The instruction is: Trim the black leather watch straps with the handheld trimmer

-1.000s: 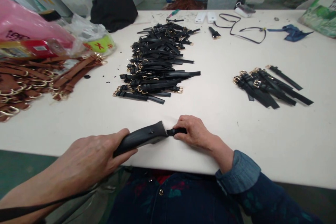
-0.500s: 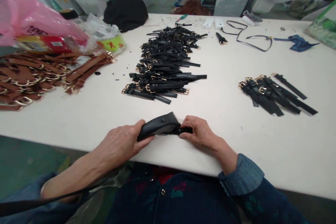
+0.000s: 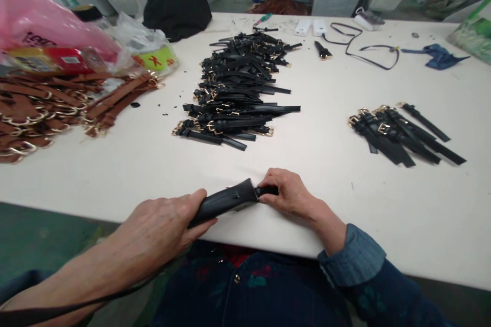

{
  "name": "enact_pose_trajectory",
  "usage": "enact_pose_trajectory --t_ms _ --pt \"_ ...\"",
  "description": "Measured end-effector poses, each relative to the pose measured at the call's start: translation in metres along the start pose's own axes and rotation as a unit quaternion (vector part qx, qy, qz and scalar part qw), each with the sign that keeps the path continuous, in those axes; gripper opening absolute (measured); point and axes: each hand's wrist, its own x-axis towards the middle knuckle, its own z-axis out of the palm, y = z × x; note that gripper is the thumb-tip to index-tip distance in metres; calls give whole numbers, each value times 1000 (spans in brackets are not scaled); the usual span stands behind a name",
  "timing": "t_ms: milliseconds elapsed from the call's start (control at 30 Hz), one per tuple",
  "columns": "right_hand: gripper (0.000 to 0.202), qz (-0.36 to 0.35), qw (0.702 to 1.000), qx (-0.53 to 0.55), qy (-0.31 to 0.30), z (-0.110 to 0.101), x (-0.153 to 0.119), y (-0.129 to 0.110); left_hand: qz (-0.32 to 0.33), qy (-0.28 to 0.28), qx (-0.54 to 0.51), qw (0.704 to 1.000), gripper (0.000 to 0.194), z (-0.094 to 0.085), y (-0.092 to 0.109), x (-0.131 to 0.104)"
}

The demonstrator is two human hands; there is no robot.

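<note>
My left hand point(image 3: 169, 222) is wrapped round a black hand-held tool point(image 3: 224, 203) shaped like a hair clipper, tilted with its wide end up and to the right. A dark cord point(image 3: 126, 291) runs along the left forearm. At the table's front edge my right hand point(image 3: 287, 193) pinches a short black strap point(image 3: 269, 190) against the tool's wide end. The strap's far end is hidden behind the tool. Beyond the hands lies a long heap of black buckle straps point(image 3: 238, 94). A smaller group of black straps point(image 3: 406, 135) rests at the right.
Brown buckle straps point(image 3: 46, 104) cover the table's left side, beside plastic bags point(image 3: 149, 43) and a black cap-like thing point(image 3: 178, 7). At the back right lie white power blocks point(image 3: 311, 27), a thin black cord point(image 3: 356, 54) and a blue cloth scrap point(image 3: 439, 56).
The tool's wide end has dropped lower and turned, and its handle has shifted left and down with my left hand. My right hand stays nearly in place, still pinching the strap.
</note>
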Motion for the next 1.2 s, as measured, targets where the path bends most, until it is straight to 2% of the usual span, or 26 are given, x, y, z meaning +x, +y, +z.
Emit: enact_pose_trajectory --t_ms 133,300,433,633,733,867,967,1067,1200 --pt "20 1 1000 11 13 1 0 1 14 41 9 999 44 4 3 12" --pt "20 -1 1000 9 14 2 -2 3 -44 66 -20 997 51 4 -5 23" --pt "20 -1 1000 11 10 3 -3 3 -78 69 -32 994 54 6 -20 14" --pt "18 -4 1000 17 13 3 -2 4 -50 29 -52 997 55 17 -27 -11" --pt "18 -2 1000 18 12 2 -2 3 -48 23 -53 997 53 17 -20 -5" --pt "19 4 1000 10 11 1 -2 1 -44 52 -57 996 53 9 -8 13" --pt "25 -6 1000 7 12 1 -3 1 -48 70 -77 993 55 6 -8 21" --pt "26 -13 1000 -15 20 4 -4 0 -72 79 -79 991 55 10 -16 18" --pt "19 -3 999 -43 25 8 -3 -1 -87 75 -77 990 57 23 -27 0"
